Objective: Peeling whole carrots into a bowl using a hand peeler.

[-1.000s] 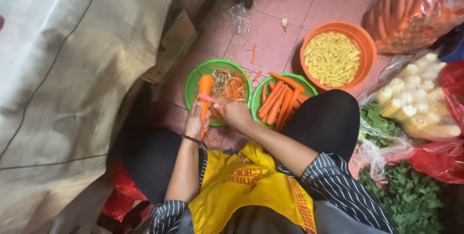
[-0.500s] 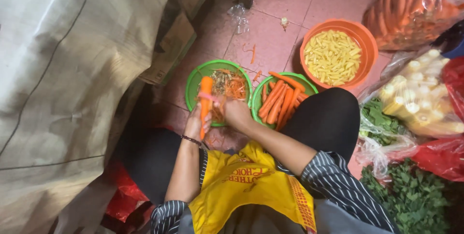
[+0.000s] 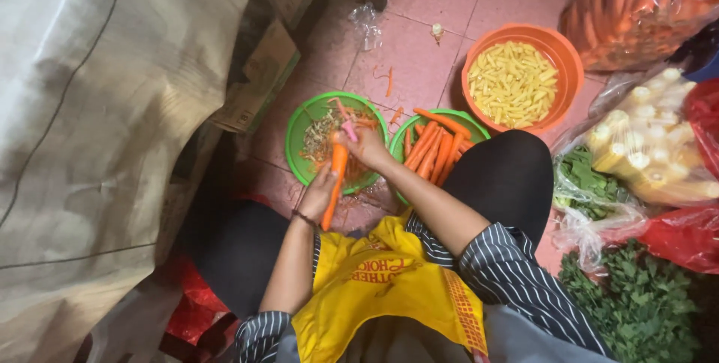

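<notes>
I sit on the floor with a yellow apron over my lap. My left hand (image 3: 318,192) holds a long orange carrot (image 3: 335,183) pointing away from me. My right hand (image 3: 368,146) grips a pink-handled peeler (image 3: 346,125) at the carrot's far end. Both hands hover over a green bowl (image 3: 302,125) that holds carrot peelings. Just to the right, a second green bowl (image 3: 472,125) holds several peeled carrots (image 3: 434,149).
An orange bowl (image 3: 565,56) of yellow cut pieces stands at the back right. Bags of carrots (image 3: 636,11), baby corn (image 3: 648,142) and leafy greens (image 3: 636,303) crowd the right side. A grey sack (image 3: 97,108) and cardboard box (image 3: 258,89) fill the left.
The carrot has been lowered and tilted toward me in my left hand. My right hand with the peeler has moved to its far tip, over the peelings bowl.
</notes>
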